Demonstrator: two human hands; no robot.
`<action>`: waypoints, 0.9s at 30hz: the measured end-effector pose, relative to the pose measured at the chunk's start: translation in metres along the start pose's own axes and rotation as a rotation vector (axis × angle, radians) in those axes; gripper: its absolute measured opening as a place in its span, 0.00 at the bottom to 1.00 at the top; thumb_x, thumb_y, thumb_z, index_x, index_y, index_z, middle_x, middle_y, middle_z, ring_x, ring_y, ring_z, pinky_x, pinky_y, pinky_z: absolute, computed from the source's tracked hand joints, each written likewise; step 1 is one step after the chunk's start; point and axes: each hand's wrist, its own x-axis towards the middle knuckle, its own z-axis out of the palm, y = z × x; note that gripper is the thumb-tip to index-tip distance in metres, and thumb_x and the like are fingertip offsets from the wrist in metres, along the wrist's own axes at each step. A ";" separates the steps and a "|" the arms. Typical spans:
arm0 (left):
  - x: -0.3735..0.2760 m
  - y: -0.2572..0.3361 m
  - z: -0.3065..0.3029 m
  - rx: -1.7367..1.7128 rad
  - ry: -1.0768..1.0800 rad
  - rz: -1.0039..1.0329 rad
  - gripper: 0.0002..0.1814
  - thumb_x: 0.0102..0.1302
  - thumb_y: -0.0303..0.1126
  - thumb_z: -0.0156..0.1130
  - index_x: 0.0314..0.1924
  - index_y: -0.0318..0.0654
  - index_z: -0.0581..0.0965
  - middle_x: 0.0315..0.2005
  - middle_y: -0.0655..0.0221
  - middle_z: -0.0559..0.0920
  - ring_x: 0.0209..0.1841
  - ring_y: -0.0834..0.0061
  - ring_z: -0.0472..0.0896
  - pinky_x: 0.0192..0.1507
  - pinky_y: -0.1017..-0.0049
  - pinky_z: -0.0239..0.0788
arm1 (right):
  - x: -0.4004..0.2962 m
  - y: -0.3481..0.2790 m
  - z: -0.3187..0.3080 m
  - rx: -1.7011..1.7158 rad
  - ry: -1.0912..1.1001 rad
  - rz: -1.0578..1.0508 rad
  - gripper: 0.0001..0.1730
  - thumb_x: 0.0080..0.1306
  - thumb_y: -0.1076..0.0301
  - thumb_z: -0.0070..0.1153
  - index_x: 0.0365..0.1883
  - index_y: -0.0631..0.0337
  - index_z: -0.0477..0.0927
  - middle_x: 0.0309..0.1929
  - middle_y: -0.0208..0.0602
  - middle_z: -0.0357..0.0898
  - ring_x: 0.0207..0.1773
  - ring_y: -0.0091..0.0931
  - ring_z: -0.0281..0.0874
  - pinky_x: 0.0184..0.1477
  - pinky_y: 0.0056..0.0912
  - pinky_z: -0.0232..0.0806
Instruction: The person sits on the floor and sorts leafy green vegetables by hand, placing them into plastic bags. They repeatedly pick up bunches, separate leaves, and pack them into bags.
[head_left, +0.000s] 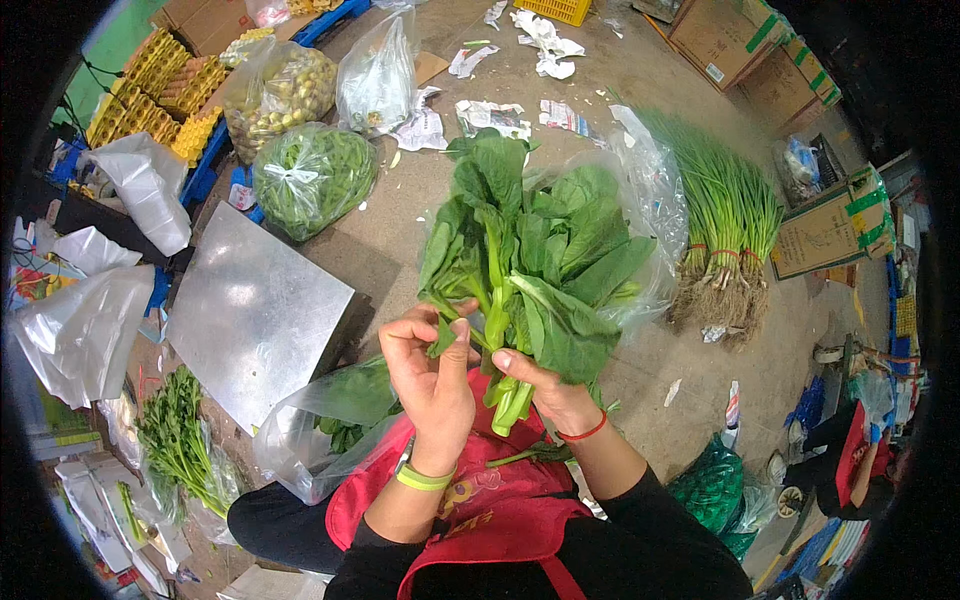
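Observation:
A bunch of leafy greens, which look like choy sum (499, 247), is held up over my lap with its pale cut stems pointing towards me. My right hand (559, 397) is closed around the lower stems, thumb on top. At the left side of the bunch, my left hand (431, 375) pinches a leaf stalk between thumb and fingers. A small torn-looking leaf piece (442, 339) shows by its thumb. Beyond the bunch lies a clear plastic bag (660, 202) on the floor. Another clear bag with greens (330, 427) rests by my left knee, against my red apron (487, 517).
A metal-topped platform (259, 315) stands at left, near bagged green vegetables (315, 180). Bundled scallions (724, 217) with roots lie right, beside cardboard boxes (832, 225). Celery-like greens (180, 435) lie lower left. Paper scraps (551, 45) litter the floor. Another person (859, 457) is far right.

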 end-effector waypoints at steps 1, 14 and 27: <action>-0.001 0.002 0.003 -0.073 0.002 -0.030 0.15 0.71 0.17 0.58 0.45 0.42 0.62 0.48 0.59 0.75 0.47 0.69 0.82 0.39 0.76 0.77 | 0.000 0.002 -0.002 0.005 -0.015 0.002 0.37 0.62 0.77 0.69 0.70 0.61 0.69 0.59 0.31 0.78 0.61 0.24 0.74 0.62 0.30 0.69; -0.007 -0.011 0.015 -0.472 -0.044 -0.015 0.11 0.78 0.30 0.55 0.44 0.48 0.61 0.37 0.67 0.73 0.35 0.77 0.68 0.34 0.80 0.61 | 0.001 0.020 -0.006 0.294 0.057 0.141 0.24 0.63 0.75 0.66 0.57 0.59 0.75 0.46 0.28 0.78 0.49 0.23 0.77 0.54 0.29 0.72; -0.013 -0.014 0.011 -0.399 -0.016 -0.163 0.09 0.80 0.35 0.52 0.54 0.43 0.69 0.34 0.76 0.70 0.34 0.85 0.65 0.34 0.84 0.56 | -0.002 0.013 0.000 0.221 0.033 0.009 0.26 0.58 0.76 0.71 0.55 0.58 0.77 0.46 0.27 0.79 0.49 0.22 0.77 0.51 0.27 0.73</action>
